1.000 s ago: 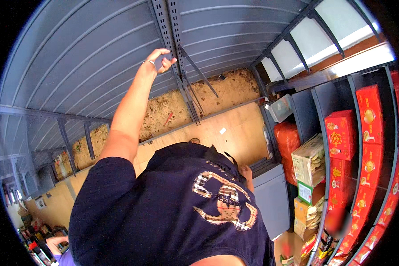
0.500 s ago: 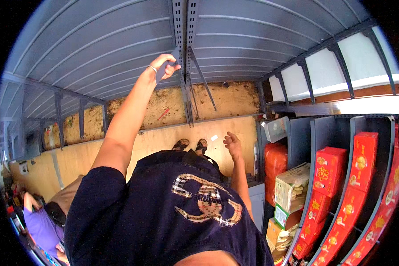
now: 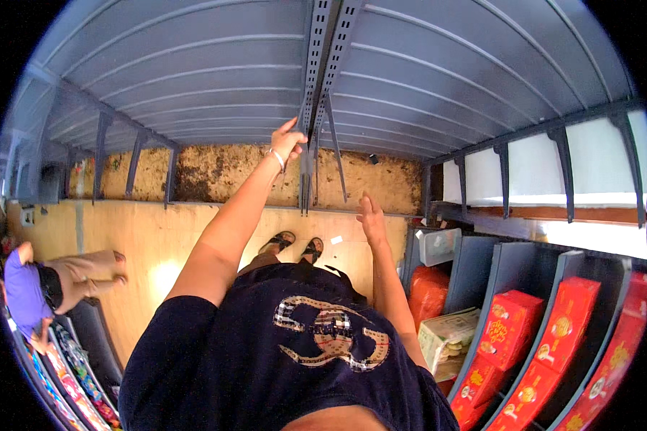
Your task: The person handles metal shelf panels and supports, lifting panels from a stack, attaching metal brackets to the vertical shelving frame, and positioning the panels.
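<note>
My left hand (image 3: pixel 287 146) is raised to the slotted grey upright posts (image 3: pixel 316 86) of the shelving. Its index finger points up along the left post and the other fingers are curled. The grey metal bracket in it is now mostly hidden behind the hand. A slanted grey bracket (image 3: pixel 336 147) projects from the right post. My right hand (image 3: pixel 370 221), fingers loosely stretched and holding nothing, hovers in front of the bottom shelf edge.
Grey back panels (image 3: pixel 424 86) rise on both sides of the posts. At right, shelves hold red boxes (image 3: pixel 510 327), a clear plastic bin (image 3: pixel 438 246) and a carton (image 3: pixel 446 337). A person in purple (image 3: pixel 29 287) stands at far left. White paper (image 3: pixel 336 240) lies on the floor.
My view has shifted, and the left hand has come lower and closer against the post, covering the bracket. My right hand has risen toward the shelving, its fingers straighter.
</note>
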A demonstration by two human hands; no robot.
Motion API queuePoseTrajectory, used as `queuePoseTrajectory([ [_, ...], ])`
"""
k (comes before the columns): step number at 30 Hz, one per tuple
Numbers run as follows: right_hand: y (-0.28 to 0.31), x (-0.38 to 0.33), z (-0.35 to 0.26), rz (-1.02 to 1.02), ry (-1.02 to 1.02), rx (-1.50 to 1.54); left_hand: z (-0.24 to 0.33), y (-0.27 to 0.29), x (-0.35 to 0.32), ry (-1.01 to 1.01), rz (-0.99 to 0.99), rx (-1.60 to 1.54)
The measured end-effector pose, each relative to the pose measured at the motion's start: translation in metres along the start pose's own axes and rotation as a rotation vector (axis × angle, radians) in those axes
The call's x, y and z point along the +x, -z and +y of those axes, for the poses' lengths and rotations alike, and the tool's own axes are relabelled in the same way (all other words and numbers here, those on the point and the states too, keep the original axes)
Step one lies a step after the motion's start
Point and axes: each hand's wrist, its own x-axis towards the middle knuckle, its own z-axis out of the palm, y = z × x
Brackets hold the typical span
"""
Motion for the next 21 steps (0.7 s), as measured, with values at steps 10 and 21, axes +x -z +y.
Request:
queuePoseTrajectory([
  [10, -0.047, 0.043, -0.07, -0.142, -0.106, 0.083, 0.11, -0.005, 0.012, 0.326, -0.196, 0.121],
  [21, -0.069, 0.087, -0.044, -0.161, -0.131, -0.045, 0.042, 0.055, -0.145, -0.014, 0.0, 0.093],
])
